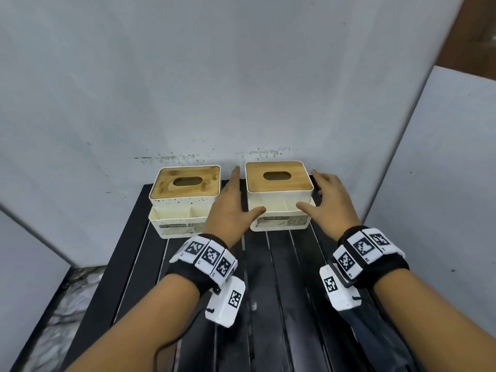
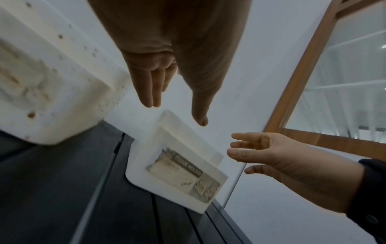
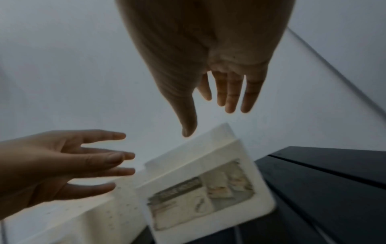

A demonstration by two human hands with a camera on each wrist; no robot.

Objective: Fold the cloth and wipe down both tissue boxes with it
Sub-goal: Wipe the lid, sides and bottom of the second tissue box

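Two white tissue boxes with wooden lids stand side by side at the back of a black slatted table (image 1: pixel 271 296). The left box (image 1: pixel 185 200) is speckled with dirt; the right box (image 1: pixel 279 194) looks clean. My left hand (image 1: pixel 239 194) reaches into the gap between the boxes, fingers straight. At the right box's other side is my right hand (image 1: pixel 319 193), also spread. The wrist views show the left hand (image 2: pixel 175 113) and right hand (image 3: pixel 210 121) holding nothing, hovering close to the right box (image 2: pixel 173 173) (image 3: pixel 208 189). A dark grey-blue cloth (image 1: pixel 375 334) lies under my right forearm.
Grey wall panels (image 1: pixel 241 76) close in the table at the back, and another panel (image 1: pixel 442 183) stands on the right. The floor (image 1: pixel 72 299) shows past the table's left edge. A wooden-framed window (image 2: pixel 303 74) is off to the right.
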